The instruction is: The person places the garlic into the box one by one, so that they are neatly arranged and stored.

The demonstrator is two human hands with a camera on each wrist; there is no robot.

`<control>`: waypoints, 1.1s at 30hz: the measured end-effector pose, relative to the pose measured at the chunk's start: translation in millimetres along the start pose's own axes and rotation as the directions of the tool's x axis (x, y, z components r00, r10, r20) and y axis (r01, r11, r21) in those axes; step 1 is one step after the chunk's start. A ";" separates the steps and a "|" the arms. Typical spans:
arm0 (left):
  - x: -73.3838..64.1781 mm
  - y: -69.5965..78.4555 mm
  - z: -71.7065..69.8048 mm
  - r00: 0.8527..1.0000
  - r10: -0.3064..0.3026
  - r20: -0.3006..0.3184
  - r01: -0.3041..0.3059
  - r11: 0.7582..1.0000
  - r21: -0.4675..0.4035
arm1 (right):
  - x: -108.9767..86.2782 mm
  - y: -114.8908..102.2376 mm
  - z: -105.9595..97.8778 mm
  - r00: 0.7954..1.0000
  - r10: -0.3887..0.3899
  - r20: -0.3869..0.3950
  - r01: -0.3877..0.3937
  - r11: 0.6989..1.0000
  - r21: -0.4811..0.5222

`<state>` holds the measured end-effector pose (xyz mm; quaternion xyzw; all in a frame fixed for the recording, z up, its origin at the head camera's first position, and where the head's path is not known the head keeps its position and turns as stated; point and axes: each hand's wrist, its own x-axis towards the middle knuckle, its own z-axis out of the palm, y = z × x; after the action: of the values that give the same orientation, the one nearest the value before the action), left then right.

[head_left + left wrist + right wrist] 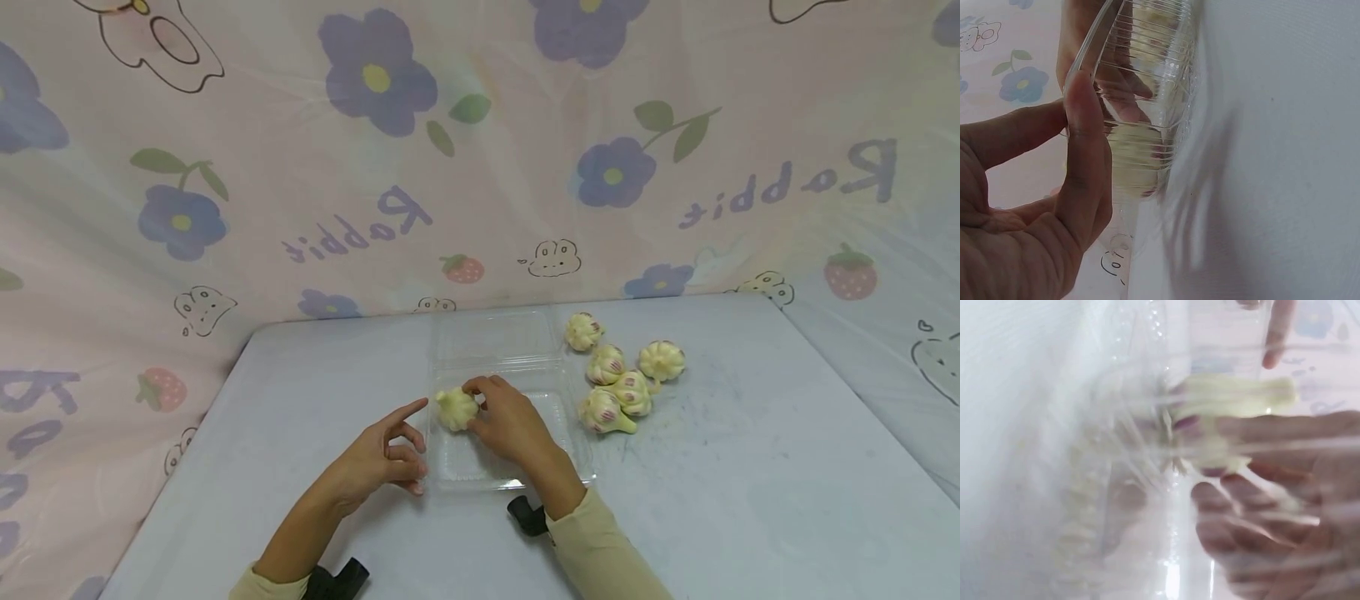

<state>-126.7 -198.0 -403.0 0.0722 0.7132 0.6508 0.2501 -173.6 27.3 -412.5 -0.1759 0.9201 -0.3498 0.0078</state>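
My right hand (512,419) grips a garlic bulb (456,409) between thumb and fingers, at the left side of the clear plastic clamshell box (555,479). In the right wrist view, blurred through the plastic, the bulb (1232,397) shows purple streaks, with its stem pointing right. My left hand (378,467) is beside the box's left wall, one finger extended toward the rim and the others loosely bent. Up close in the left wrist view, its fingertips are at the plastic rim (1075,62), with the bulb (1135,162) visible through the ribbed wall.
Several garlic bulbs (630,392) lie in a group on the white tabletop (750,467), right of the box. The box's lid (495,333) lies folded back toward the patterned cloth backdrop (495,200).
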 end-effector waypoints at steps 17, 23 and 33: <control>-1.7 0.3 -0.9 1.000 0.002 0.001 -0.002 1.000 0.001 | -9.2 -6.2 -23.7 1.000 -0.001 0.027 0.002 1.000 -0.029; -2.0 0.1 -3.0 1.000 0.013 0.009 -0.013 1.000 0.004 | -17.6 -2.3 -50.1 1.000 0.006 0.015 -0.006 1.000 -0.023; -1.7 -0.1 -8.7 0.998 0.048 0.039 -0.048 0.999 -0.001 | -40.5 31.4 -100.4 1.000 -0.022 -0.007 0.021 0.998 -0.066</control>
<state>-129.2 -206.4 -402.4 0.1021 0.7062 0.6553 0.2480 -159.3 126.7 -361.3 -0.1847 0.9292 -0.3200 -0.0051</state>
